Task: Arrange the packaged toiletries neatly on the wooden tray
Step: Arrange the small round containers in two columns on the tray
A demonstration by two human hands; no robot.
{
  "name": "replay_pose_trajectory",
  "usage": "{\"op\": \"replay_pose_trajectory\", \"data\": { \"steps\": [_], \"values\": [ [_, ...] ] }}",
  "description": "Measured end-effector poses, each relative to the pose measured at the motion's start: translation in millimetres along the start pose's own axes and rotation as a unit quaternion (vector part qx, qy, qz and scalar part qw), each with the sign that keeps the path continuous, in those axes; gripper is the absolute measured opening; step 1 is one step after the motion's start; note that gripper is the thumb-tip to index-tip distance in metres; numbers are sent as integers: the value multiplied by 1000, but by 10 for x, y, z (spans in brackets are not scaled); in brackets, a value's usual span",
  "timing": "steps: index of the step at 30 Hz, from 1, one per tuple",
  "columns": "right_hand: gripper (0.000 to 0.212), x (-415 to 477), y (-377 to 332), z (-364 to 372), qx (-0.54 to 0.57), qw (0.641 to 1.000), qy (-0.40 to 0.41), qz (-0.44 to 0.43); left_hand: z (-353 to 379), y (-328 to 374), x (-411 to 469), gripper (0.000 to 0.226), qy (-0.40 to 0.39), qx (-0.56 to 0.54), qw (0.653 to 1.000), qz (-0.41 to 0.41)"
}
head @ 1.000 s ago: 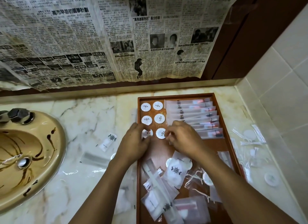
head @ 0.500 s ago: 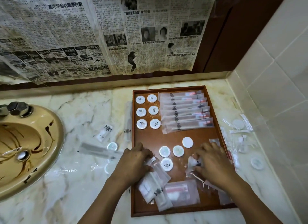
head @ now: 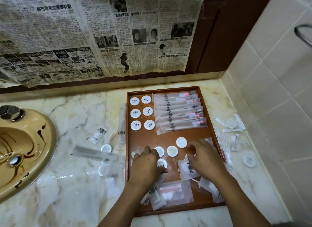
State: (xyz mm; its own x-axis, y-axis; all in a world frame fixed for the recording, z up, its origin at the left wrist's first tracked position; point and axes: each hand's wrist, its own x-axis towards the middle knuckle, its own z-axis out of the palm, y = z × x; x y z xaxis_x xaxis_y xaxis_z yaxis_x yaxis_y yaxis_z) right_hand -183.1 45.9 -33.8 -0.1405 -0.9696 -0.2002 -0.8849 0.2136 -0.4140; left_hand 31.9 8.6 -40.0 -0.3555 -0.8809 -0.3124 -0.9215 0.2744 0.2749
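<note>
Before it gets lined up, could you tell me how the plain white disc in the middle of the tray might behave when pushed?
The plain white disc lies flat on the wooden tray, so it would probably slide, not roll. It looks thin and small, so likely light and easily flicked.

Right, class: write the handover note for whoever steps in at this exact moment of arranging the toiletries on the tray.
Left hand: on packets at the near left of the wooden tray; grip unclear.
Right hand: over a white sachet; grip unclear.
Done: six round packs in two columns and long packets overlapped in a row, both at the tray's far end.
To do: loose round packs mid-tray, jumbled packets at the near edge, stray packs on the counter either side.
</note>
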Motion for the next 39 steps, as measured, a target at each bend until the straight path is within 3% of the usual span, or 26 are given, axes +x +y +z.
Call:
{"op": "replay_pose_trajectory", "data": {
  "steps": [2, 5, 9, 12, 15, 18, 19, 21, 24, 26, 28, 30, 33, 39],
  "values": [
    [36, 196, -55, 7, 5, 999, 33, 5, 1, 33, -7, 46, -2, -25, 1000, -8],
    [54, 368, -115, 92, -52, 998, -37, 14, 1, 74, -19, 46, -13, -57, 998, -18],
    [26, 368, -97, 64, 20, 1000, 12, 4, -45, 85, -37, 36, -30, -75, 996, -33],
    [28, 194, -13, 4, 113, 992, 44, -29, -85, 72, -67, 26, -33, -197, 978, -56],
    [28, -51, 93, -64, 205, 976, 68, 23, -165, 59, -127, 24, -41, -365, 925, -94],
    [26, -254, 303, -174, 241, 959, 73, 127, -268, 109, -206, 14, -67, -581, 791, -177],
    [26, -317, 374, -202, 224, 964, 57, 134, -297, 123, -225, 12, -76, -637, 742, -195],
    [31, -436, 502, -225, 146, 981, 2, 125, -294, 114, -237, 17, -84, -695, 682, -211],
    [52, -551, 584, -202, -7, 990, -86, 114, -259, 90, -256, 23, -82, -714, 664, -206],
    [62, -591, 579, -136, -39, 989, -91, 112, -266, 98, -271, 21, -80, -741, 637, -197],
    [60, -617, 520, -45, -39, 993, -63, 89, -267, 93, -281, 14, -73, -762, 616, -186],
    [51, -643, 420, 47, -39, 996, -47, 58, -255, 89, -291, 26, -61, -772, 605, -182],
    [42, -676, 267, 191, -3, 999, -42, 15, -271, 118, -309, 40, -47, -775, 606, -174],
    [29, -649, 194, 195, 148, 989, -7, 8, -330, 96, -305, 28, -20, -799, 579, -161]
  ]
}}
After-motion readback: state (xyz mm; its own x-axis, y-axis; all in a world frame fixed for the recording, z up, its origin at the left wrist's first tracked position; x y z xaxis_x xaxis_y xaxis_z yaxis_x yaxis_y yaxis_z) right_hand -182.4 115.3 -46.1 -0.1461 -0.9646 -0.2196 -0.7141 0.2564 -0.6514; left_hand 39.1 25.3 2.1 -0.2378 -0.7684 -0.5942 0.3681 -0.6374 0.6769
